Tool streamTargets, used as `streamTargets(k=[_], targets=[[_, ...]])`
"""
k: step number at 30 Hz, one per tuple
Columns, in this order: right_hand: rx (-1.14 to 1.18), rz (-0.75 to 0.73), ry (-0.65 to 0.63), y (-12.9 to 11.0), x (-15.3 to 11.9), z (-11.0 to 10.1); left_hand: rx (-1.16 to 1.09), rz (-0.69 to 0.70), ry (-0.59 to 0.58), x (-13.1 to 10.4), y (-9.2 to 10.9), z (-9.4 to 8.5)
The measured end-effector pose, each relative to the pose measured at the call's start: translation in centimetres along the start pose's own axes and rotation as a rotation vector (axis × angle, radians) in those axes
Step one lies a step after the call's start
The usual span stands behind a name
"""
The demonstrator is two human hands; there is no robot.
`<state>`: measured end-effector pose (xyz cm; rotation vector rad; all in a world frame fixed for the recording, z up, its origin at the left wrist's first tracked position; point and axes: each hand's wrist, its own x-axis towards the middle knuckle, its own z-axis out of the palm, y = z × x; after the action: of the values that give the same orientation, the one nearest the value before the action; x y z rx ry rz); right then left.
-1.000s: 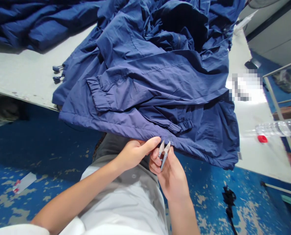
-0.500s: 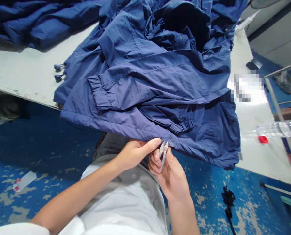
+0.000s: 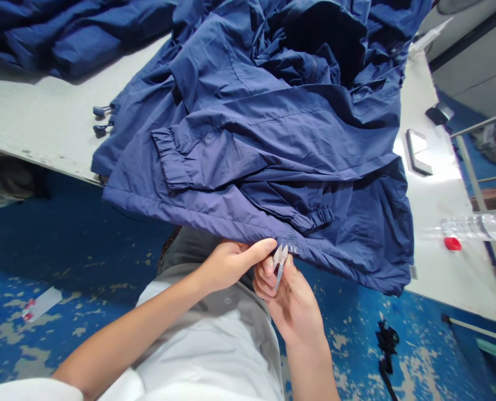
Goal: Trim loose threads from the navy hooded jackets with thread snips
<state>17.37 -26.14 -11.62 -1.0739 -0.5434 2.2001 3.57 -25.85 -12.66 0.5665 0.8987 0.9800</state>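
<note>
A navy blue jacket point(image 3: 273, 139) lies spread over the white table, its hem hanging past the near edge. My left hand point(image 3: 235, 264) pinches that hem, thumb on top and fingers hidden underneath. Close on its right, my right hand point(image 3: 291, 295) holds small thread snips point(image 3: 279, 264), their two pointed blades slightly apart and directed up at the hem. The blade tips are beside a stitched seam on the hem; whether they touch the cloth I cannot tell. One elastic cuff point(image 3: 170, 159) rests on the jacket's left part, and a second cuff point(image 3: 320, 219) lies just above the snips.
More navy cloth point(image 3: 84, 39) covers the back left of the white table point(image 3: 34, 128). On the right are a phone-like device point(image 3: 418, 151), a clear plastic bottle point(image 3: 481, 227) with a red cap point(image 3: 452, 243), and a metal rack point(image 3: 473, 172). A black strap point(image 3: 386, 348) lies on the blue floor.
Both hands keep nearly the same pose on the hem and snips. The view has shifted slightly, so the jacket's right side and the table items appear a little farther right.
</note>
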Motion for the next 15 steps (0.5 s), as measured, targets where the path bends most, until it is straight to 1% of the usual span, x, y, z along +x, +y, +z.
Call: streamTargets(k=[6,15], targets=[[-0.022,0.015,0.010,-0.26,-0.04,0.27,0.003,-0.001,-0.005,0.12,-0.19,-0.14],[-0.041,0.012,0.013,-0.29,0.04,0.22,0.023,0.002,-0.004,0.07,0.09,-0.14]])
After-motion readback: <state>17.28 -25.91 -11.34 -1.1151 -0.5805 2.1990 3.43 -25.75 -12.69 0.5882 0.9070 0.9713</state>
